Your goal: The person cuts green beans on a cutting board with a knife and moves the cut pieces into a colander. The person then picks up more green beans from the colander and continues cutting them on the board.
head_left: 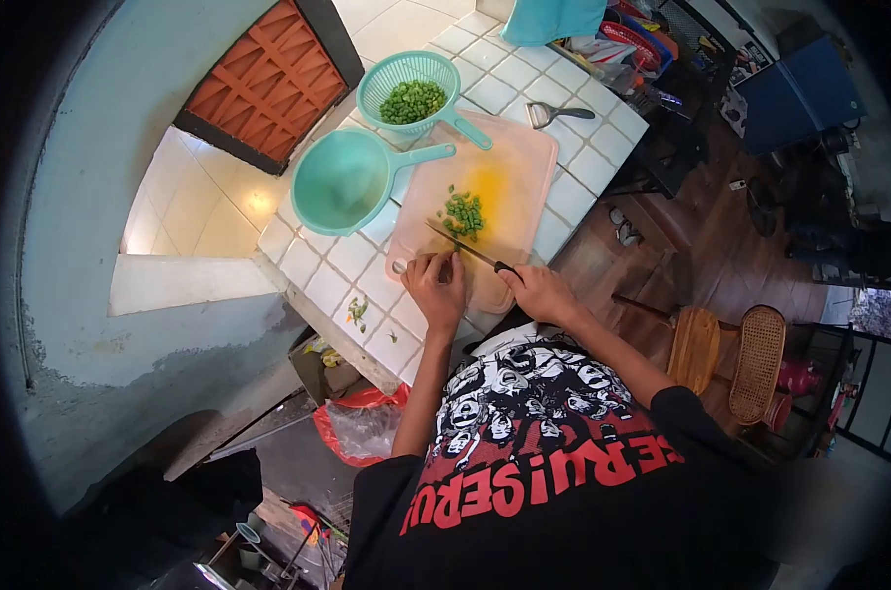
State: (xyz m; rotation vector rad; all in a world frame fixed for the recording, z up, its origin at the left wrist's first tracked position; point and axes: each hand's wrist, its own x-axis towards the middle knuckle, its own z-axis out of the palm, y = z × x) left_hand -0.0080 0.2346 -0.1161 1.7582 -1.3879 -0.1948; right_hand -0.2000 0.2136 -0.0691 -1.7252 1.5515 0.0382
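The person stands at the tiled counter [317, 280], bent over a pink cutting board [509, 182]. The right hand [541, 292] is clenched around the black handle of a knife [470, 251], whose blade slants away to the left across the near part of the board. The left hand [435, 285] sits just left of the blade with its fingers curled down onto the board; from here I cannot tell whether it pins anything beneath them. Just beyond the blade lies a small heap of chopped green pieces [463, 212], beside a yellow stain. Farther off, a teal colander [413, 84] holds more green bits, and a teal bowl [342, 182] with a handle sits to its left, overlapping the board's far left corner. A peeler [555, 113] lies on the tiles at the far right.
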